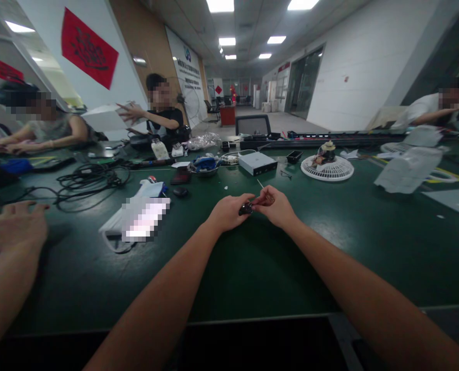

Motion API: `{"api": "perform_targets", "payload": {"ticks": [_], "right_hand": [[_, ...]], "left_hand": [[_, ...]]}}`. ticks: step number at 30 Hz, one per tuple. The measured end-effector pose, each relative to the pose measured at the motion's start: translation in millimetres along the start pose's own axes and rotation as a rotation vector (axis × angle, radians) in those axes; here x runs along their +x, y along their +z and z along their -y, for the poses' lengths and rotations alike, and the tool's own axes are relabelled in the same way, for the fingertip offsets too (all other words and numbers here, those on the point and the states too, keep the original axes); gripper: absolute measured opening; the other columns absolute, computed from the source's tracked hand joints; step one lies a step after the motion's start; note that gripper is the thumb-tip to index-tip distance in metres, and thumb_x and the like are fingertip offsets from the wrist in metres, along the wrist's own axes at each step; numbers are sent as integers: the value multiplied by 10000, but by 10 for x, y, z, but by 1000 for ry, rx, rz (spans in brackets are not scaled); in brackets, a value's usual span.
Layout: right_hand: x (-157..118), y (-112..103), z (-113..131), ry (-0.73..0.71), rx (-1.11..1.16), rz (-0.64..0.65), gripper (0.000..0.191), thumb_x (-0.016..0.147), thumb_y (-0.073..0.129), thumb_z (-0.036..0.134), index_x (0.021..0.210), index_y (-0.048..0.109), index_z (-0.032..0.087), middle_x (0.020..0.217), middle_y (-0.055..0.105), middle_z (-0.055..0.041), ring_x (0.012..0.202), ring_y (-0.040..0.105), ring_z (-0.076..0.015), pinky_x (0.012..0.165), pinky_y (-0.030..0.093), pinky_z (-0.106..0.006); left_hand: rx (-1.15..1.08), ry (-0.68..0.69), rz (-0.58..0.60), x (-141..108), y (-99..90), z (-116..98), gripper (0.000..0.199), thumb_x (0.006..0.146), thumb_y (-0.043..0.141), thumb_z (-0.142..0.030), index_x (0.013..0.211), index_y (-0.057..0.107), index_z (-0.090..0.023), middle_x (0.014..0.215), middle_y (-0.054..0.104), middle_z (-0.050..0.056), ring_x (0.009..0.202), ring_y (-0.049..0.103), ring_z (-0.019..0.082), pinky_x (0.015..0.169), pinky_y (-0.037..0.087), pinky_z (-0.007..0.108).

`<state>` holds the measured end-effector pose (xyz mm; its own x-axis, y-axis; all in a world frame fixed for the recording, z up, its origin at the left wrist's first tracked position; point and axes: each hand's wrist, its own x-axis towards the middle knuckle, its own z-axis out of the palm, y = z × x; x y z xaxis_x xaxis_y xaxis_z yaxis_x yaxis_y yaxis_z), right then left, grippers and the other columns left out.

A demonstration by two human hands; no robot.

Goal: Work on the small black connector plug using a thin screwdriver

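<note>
Over the near part of the green worktop [260, 278], the left hand [228, 212] has its fingers pinching a small dark object [245, 209], while the right hand [278, 207] meets it with fingers closed around a thin rod [260, 183] whose end pokes up. Off to the left lies another person's hand [18, 224], and farther on sits a black mouse [180, 191]. Beyond the two working hands are a flat grey box [257, 163], a white fan grille [339, 169] to its right, and a small black tray [294, 156] between those.
</note>
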<state>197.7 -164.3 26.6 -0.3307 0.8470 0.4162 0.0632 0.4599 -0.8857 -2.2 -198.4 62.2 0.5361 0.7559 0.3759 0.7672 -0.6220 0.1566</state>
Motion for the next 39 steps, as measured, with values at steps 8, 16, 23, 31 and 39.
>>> {"api": "perform_targets", "payload": {"ticks": [8,16,23,31,39], "right_hand": [[13,-13,32,-24,-37,-50,174,952,679,262,1072,656,137,953,701,-29,846,704,-182,774,600,-375],[-10,-47,70,21,-164,-67,201,957,674,277,1102,646,140,939,695,-24,790,694,-166,731,596,-350],[-29,-120,40,79,-260,-24,229,961,669,297,1126,643,141,941,701,-26,765,693,-161,721,596,-348],[-50,-106,212,40,-297,-72,221,981,633,335,1102,652,152,932,695,-27,766,677,-160,738,581,-355],[-66,-138,328,-19,-112,-137,388,1033,494,489,1060,675,147,846,696,-22,727,679,-157,705,573,-341]], "left_hand": [[33,16,-26,-7,-12,-17,532,948,649,-391,1412,496,-181,1117,699,88,990,682,242,896,549,450],[81,69,-18,16,-11,-40,497,934,664,-370,1372,534,-174,1057,705,80,954,673,240,871,535,429],[80,114,1,42,-11,-79,473,923,681,-330,1350,558,-170,984,711,64,932,676,240,872,529,422],[37,49,-40,55,40,-47,384,962,642,-359,1293,595,-171,1108,695,74,990,673,229,910,541,449],[38,-157,-160,-13,21,54,379,978,614,-406,1271,599,-166,1127,686,89,1002,675,233,915,550,459]]}}
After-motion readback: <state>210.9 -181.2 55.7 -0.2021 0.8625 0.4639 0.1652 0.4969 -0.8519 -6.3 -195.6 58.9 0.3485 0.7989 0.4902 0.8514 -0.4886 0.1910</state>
